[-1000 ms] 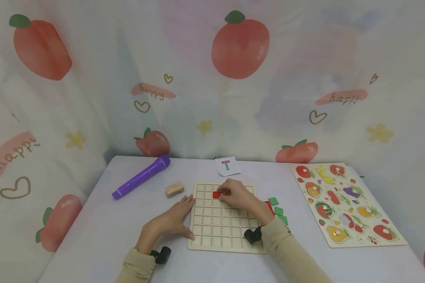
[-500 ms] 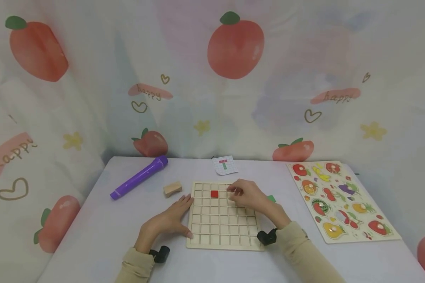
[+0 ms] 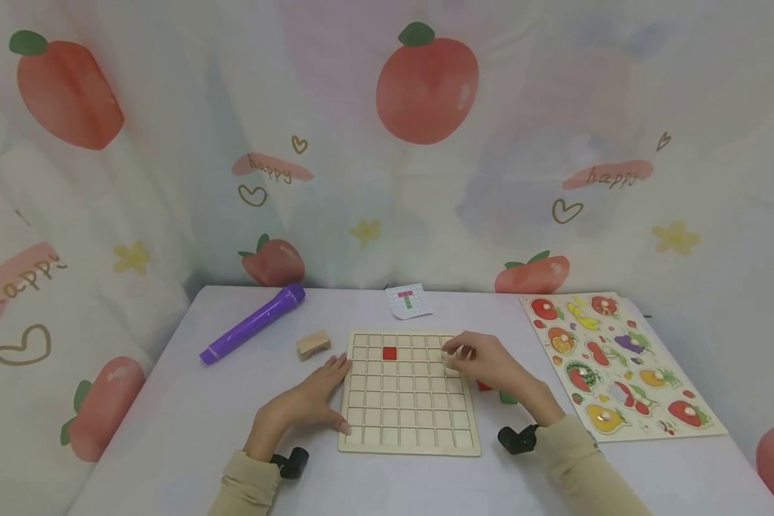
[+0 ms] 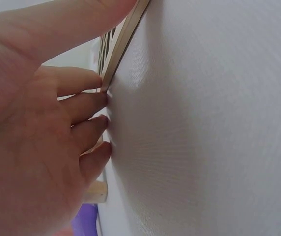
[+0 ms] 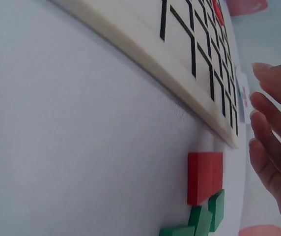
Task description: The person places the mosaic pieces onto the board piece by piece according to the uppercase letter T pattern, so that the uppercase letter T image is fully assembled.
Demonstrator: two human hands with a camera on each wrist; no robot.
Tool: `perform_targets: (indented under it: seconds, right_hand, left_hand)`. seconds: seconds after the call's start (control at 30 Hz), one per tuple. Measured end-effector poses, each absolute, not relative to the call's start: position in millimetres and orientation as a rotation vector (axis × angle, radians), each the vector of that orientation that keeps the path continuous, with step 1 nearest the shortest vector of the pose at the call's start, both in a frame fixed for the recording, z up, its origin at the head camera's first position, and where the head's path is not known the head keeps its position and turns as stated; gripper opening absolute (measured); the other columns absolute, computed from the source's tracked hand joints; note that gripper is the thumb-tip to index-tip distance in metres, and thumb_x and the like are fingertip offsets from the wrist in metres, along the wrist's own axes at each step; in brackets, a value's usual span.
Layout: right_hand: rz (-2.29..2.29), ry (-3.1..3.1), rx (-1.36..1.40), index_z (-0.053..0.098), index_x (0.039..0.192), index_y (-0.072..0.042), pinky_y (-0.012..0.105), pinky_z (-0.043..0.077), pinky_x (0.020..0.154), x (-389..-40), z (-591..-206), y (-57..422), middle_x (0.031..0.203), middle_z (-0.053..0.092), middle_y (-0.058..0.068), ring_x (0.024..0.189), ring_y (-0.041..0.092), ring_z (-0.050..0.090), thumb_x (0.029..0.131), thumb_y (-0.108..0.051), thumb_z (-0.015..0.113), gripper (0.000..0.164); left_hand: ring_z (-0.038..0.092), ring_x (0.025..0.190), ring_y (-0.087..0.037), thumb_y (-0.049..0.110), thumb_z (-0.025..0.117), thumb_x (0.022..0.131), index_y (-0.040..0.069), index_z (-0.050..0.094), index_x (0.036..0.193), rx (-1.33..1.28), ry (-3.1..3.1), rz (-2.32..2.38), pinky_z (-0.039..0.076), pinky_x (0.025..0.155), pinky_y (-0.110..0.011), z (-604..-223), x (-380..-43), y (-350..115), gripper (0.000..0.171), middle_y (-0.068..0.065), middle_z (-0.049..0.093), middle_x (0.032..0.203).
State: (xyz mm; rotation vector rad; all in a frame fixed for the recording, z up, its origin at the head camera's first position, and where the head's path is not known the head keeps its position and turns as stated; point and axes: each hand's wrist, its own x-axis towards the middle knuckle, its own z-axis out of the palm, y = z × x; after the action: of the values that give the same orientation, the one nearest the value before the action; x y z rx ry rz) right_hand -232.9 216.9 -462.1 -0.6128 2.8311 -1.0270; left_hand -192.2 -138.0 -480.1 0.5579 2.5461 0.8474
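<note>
A wooden grid board [image 3: 409, 450] lies flat on the table, with one red square tile [image 3: 390, 353] in a cell near its upper left. My left hand [image 3: 309, 396] rests at the board's left side; its fingertips touch the table by the edge [image 4: 117, 59] and its thumb lies at the lower left corner. Over the board's upper right edge hovers my right hand [image 3: 486, 358], fingers loosely bent and holding nothing. Beneath it, beside the board, lie loose red tiles [image 5: 200, 178] and several green tiles [image 5: 203, 220], partly hidden by the hand in the head view.
Behind the board lies a small paper card [image 3: 409, 301] with a red and green T pattern. A wooden block [image 3: 313, 345] and a purple toy microphone [image 3: 253, 324] lie to the left. A fruit puzzle board [image 3: 619, 367] takes up the right side.
My right hand has let go of the red tile, which stays in its cell, and has moved right to the board's edge. The left hand has stayed in place.
</note>
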Motion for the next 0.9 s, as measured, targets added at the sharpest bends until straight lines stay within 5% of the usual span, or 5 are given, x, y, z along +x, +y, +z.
perform_targets:
  seconds: [0.5,0.9]
  right_hand:
    - [-1.006,2.837,-0.452,0.075,0.115,-0.005,0.026,0.057,0.079,-225.9,-475.2,257.1,0.11,0.074,0.008,0.093,0.019,0.065,0.091,-0.009,0.076,0.024]
    - [-0.915,2.835,-0.515,0.076,0.114,-0.004,0.021,0.053,0.071,-226.8,-478.7,264.2,0.104,0.068,0.006,0.086,0.016,0.056,0.09,-0.004,0.075,0.024]
  left_hand:
    - [0.01,0.16,-0.036,0.027,0.094,0.069,-0.002,0.026,0.161,0.54,2.543,0.841,0.013,0.131,-0.055,-481.1,-192.6,-137.0,0.118,-0.018,0.016,0.172]
    - [0.01,0.16,-0.037,0.028,0.095,0.069,-0.001,0.026,0.161,0.535,2.552,0.838,0.014,0.13,-0.057,-482.3,-192.7,-136.8,0.119,-0.017,0.016,0.172]
